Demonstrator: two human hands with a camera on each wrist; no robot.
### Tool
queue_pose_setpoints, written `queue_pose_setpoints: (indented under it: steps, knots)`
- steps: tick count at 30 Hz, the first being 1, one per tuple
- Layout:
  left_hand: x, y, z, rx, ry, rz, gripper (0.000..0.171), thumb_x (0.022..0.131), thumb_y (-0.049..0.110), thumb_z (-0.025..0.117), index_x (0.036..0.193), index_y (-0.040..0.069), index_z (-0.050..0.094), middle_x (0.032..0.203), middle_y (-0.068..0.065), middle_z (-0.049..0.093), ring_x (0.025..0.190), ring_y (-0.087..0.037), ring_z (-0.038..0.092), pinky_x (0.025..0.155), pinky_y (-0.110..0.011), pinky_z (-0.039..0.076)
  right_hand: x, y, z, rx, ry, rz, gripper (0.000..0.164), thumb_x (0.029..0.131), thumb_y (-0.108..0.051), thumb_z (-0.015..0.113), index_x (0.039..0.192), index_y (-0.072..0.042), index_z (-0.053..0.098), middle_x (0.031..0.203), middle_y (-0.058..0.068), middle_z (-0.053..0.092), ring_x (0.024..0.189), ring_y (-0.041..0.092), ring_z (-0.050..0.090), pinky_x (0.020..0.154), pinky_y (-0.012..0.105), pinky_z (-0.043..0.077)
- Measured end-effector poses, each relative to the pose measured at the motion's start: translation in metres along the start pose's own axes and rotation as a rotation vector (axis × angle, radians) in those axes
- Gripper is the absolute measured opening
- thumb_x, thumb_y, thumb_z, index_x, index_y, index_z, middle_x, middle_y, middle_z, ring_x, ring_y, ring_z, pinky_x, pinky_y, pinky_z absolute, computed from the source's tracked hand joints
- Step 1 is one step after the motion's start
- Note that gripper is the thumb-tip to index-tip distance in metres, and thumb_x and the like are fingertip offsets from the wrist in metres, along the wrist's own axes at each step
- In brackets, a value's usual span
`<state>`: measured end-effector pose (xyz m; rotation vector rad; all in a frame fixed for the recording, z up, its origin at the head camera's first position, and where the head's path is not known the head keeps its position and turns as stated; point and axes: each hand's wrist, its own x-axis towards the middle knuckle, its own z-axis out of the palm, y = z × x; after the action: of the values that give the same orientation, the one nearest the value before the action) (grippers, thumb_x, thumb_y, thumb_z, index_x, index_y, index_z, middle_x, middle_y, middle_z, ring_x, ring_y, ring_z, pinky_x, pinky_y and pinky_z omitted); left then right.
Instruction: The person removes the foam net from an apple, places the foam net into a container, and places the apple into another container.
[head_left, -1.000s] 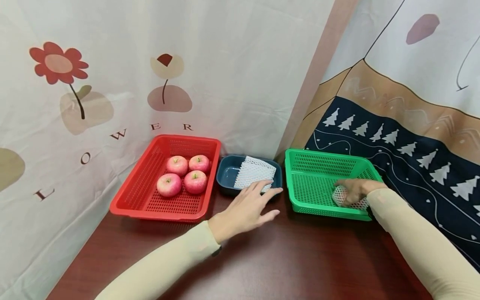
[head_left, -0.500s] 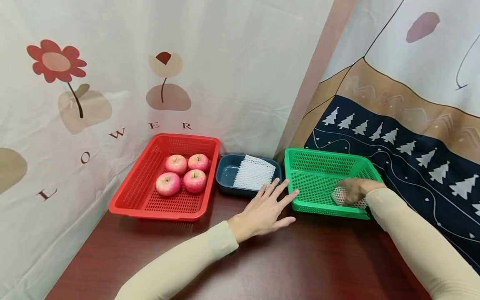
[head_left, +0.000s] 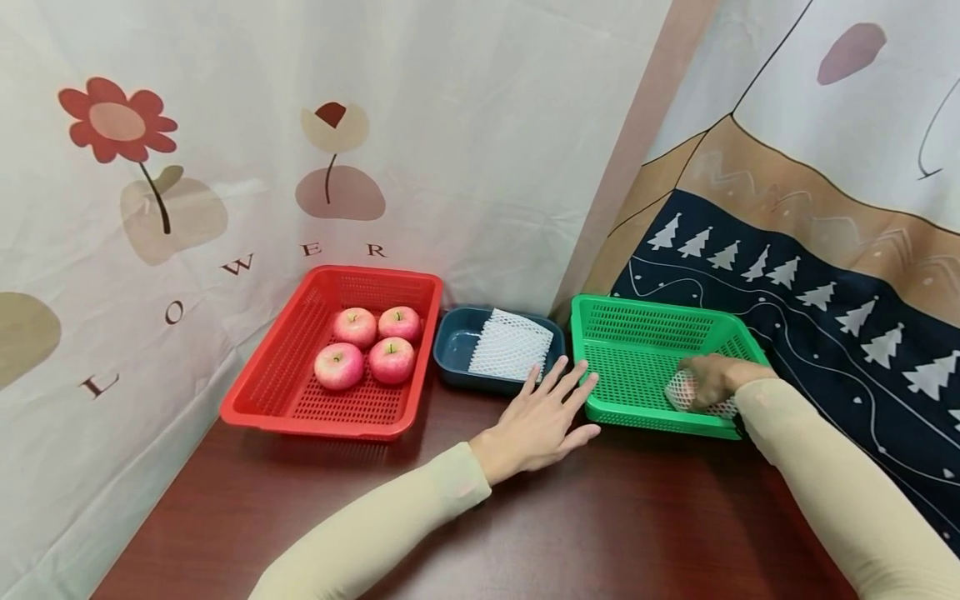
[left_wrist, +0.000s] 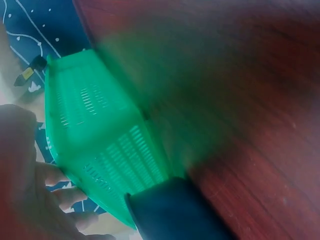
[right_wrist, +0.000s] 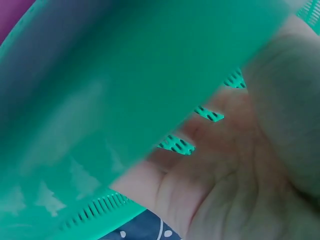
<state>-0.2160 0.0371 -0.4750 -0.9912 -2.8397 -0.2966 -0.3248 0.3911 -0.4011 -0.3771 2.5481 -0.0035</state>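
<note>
My right hand (head_left: 714, 381) reaches into the right side of the green basket (head_left: 637, 319), its fingers curled round a fruit in white foam netting (head_left: 680, 390). Netting shows on both sides of the hand; whether it is one wrapped fruit or two I cannot tell. In the right wrist view the basket wall hides the fingertips. My left hand (head_left: 534, 427) is spread, palm down, at the green basket's near left corner, holding nothing. Just beyond its fingers, the dark blue tray (head_left: 472, 382) holds white foam net sleeves (head_left: 512, 345); how many cannot be told.
To the left stands a red basket (head_left: 258, 421) with several bare apples (head_left: 338, 367). All three containers sit in a row along the back of the dark red-brown table (head_left: 600, 533). A printed curtain (head_left: 487, 150) hangs right behind them.
My left hand has moved right, from in front of the blue tray to the green basket's near corner, its fingers spreading. The right hand has stayed on the netted fruit.
</note>
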Motion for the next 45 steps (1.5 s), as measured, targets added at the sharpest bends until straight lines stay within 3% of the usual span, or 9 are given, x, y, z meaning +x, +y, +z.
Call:
queue_pose_setpoints:
  steps: [3, 6, 10, 14, 18, 22, 29, 35, 45]
  knots:
    - [0.0, 0.001, 0.0, -0.036, 0.001, -0.006, 0.076, 0.124, 0.065, 0.032, 0.188, 0.025, 0.025, 0.198, 0.001, 0.019, 0.185, -0.032, 0.019, 0.147, -0.064, 0.027, -0.001, -0.001, 0.0, -0.016, 0.005, 0.016, 0.099, 0.096, -0.022, 0.092, 0.168, 0.019, 0.037, 0.147, 0.048, 0.062, 0.128, 0.059, 0.068, 0.102, 0.061, 0.064]
    - [0.0, 0.001, 0.002, -0.05, 0.006, -0.015, 0.073, 0.125, 0.063, 0.03, 0.188, 0.024, 0.026, 0.198, 0.002, 0.018, 0.185, -0.033, 0.02, 0.147, -0.063, 0.026, -0.002, -0.001, 0.0, -0.032, 0.005, 0.032, 0.105, 0.098, -0.026, 0.091, 0.168, 0.025, 0.031, 0.16, 0.054, 0.05, 0.147, 0.071, 0.055, 0.116, 0.071, 0.058]
    - [-0.001, 0.002, 0.002, -0.048, 0.002, -0.024, 0.072, 0.126, 0.061, 0.03, 0.188, 0.024, 0.025, 0.198, 0.002, 0.017, 0.185, -0.033, 0.021, 0.148, -0.063, 0.026, -0.002, 0.001, -0.001, -0.026, 0.009, 0.004, 0.082, 0.098, -0.024, 0.091, 0.152, 0.023, 0.051, 0.141, 0.043, 0.067, 0.124, 0.056, 0.07, 0.103, 0.061, 0.063]
    - [-0.002, 0.004, 0.002, -0.059, 0.003, -0.022, 0.071, 0.126, 0.059, 0.03, 0.188, 0.024, 0.025, 0.198, 0.0, 0.018, 0.184, -0.035, 0.021, 0.147, -0.065, 0.026, -0.003, 0.005, 0.0, -0.01, 0.019, -0.026, 0.063, 0.097, -0.025, 0.09, 0.138, 0.014, 0.063, 0.119, 0.025, 0.073, 0.103, 0.037, 0.067, 0.09, 0.052, 0.061]
    - [-0.002, 0.005, 0.003, -0.057, 0.011, -0.024, 0.07, 0.126, 0.059, 0.03, 0.188, 0.025, 0.026, 0.198, 0.001, 0.019, 0.184, -0.036, 0.023, 0.146, -0.067, 0.028, -0.005, 0.008, 0.004, -0.012, 0.036, -0.02, 0.079, 0.097, -0.029, 0.09, 0.15, 0.018, 0.056, 0.138, 0.037, 0.07, 0.124, 0.053, 0.07, 0.105, 0.065, 0.062]
    - [-0.003, 0.005, 0.005, -0.051, 0.016, -0.025, 0.07, 0.126, 0.058, 0.033, 0.188, 0.025, 0.026, 0.198, 0.0, 0.02, 0.183, -0.037, 0.025, 0.145, -0.067, 0.028, -0.006, 0.008, 0.006, -0.003, 0.036, -0.007, 0.098, 0.099, -0.032, 0.09, 0.165, 0.021, 0.041, 0.161, 0.049, 0.054, 0.147, 0.068, 0.057, 0.118, 0.076, 0.055]
    - [0.0, 0.008, 0.002, -0.05, 0.016, -0.047, 0.068, 0.126, 0.058, 0.032, 0.186, 0.025, 0.031, 0.197, 0.002, 0.022, 0.183, -0.035, 0.025, 0.146, -0.067, 0.027, -0.007, 0.008, 0.007, -0.002, 0.042, 0.012, 0.102, 0.1, -0.035, 0.089, 0.168, 0.02, 0.037, 0.162, 0.05, 0.052, 0.147, 0.069, 0.056, 0.117, 0.077, 0.054]
    - [0.009, 0.014, 0.0, -0.017, 0.067, -0.084, 0.066, 0.126, 0.058, 0.031, 0.181, 0.024, 0.043, 0.193, -0.002, 0.035, 0.183, -0.035, 0.027, 0.145, -0.067, 0.03, -0.008, 0.008, 0.007, 0.017, 0.033, 0.031, 0.102, 0.102, -0.033, 0.087, 0.171, 0.02, 0.033, 0.166, 0.052, 0.046, 0.151, 0.073, 0.05, 0.119, 0.079, 0.052]
    - [0.021, 0.013, 0.011, 0.006, 0.029, -0.163, 0.075, 0.126, 0.06, 0.023, 0.188, 0.018, 0.018, 0.198, -0.002, 0.017, 0.185, -0.035, 0.016, 0.149, -0.065, 0.02, -0.008, 0.007, 0.008, 0.013, 0.048, 0.012, 0.099, 0.101, -0.029, 0.089, 0.169, 0.02, 0.036, 0.161, 0.05, 0.052, 0.146, 0.07, 0.056, 0.114, 0.076, 0.056]
